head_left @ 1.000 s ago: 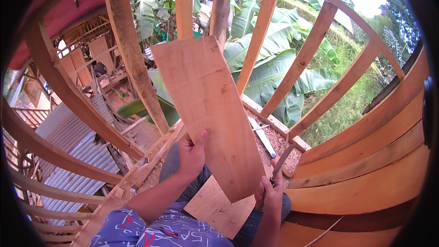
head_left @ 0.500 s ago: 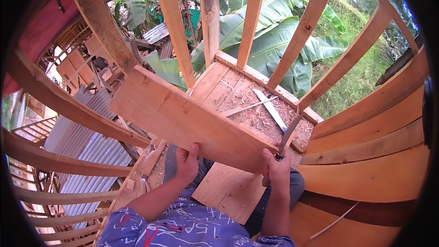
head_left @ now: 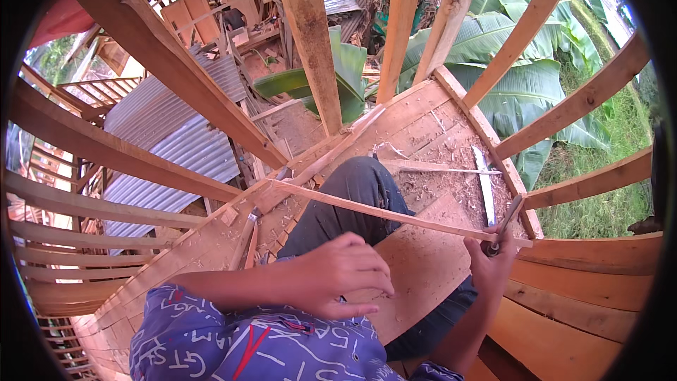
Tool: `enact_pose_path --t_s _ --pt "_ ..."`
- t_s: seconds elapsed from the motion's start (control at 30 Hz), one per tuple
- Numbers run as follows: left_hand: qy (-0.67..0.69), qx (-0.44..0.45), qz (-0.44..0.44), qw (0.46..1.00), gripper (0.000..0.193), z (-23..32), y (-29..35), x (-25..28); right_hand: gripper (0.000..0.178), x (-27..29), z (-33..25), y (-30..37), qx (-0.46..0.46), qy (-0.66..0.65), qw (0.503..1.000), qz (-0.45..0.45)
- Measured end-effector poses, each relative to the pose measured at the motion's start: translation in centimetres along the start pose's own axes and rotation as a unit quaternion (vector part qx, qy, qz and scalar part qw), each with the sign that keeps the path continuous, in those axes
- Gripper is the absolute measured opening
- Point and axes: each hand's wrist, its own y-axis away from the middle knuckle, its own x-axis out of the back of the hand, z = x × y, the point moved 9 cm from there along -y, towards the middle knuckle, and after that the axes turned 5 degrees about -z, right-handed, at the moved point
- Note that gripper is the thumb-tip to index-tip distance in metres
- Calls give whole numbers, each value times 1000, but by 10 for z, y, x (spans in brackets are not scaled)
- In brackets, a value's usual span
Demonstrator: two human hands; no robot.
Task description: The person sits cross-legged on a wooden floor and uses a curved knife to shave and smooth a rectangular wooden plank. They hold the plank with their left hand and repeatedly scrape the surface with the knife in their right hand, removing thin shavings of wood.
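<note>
My right hand (head_left: 491,264) is closed round a knife (head_left: 509,216) with a curved blade that points up and away. The same hand grips the right end of a wooden board (head_left: 381,213), which is now seen edge-on as a long narrow strip. The board's far end reaches left past my knee. My left hand (head_left: 352,275) is off the board, held in front of my chest with its fingers loosely apart and nothing in it. A second, wider plank (head_left: 423,261) lies slanting across my lap, partly behind my left hand.
Wood shavings litter the plank floor (head_left: 416,123). A long pale flat blade (head_left: 485,187) and a thin stick (head_left: 451,168) lie there. Upright wooden ribs (head_left: 307,35) rise around me; curved planks (head_left: 585,275) wall the right. A tool with a metal part (head_left: 252,217) rests at left.
My left hand has let go of the board and drawn back toward my chest. The board has turned from its broad face to its edge. My view has swung left.
</note>
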Motion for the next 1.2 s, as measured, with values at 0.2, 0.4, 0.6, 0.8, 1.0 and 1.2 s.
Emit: enact_pose_path --t_s 0.2,0.4,0.6,0.8,1.0,1.2 --pt "-318 209 1 925 39 -78 9 87 34 -3 -4 -33 -6 10 999 -45" --pt "-226 282 -88 928 29 -111 -3 64 26 6 -3 -17 6 -18 996 88" --pt "-135 313 -65 938 29 -109 14 52 31 -47 12 24 36 76 996 25" --pt "-139 344 -1 929 26 -104 47 22 41 -96 7 23 79 119 990 -7" --pt "-112 340 26 934 26 -106 54 5 42 -102 1 16 96 166 981 -7" --pt "-104 363 26 926 26 -107 56 3 50 -84 8 -4 101 240 965 32"
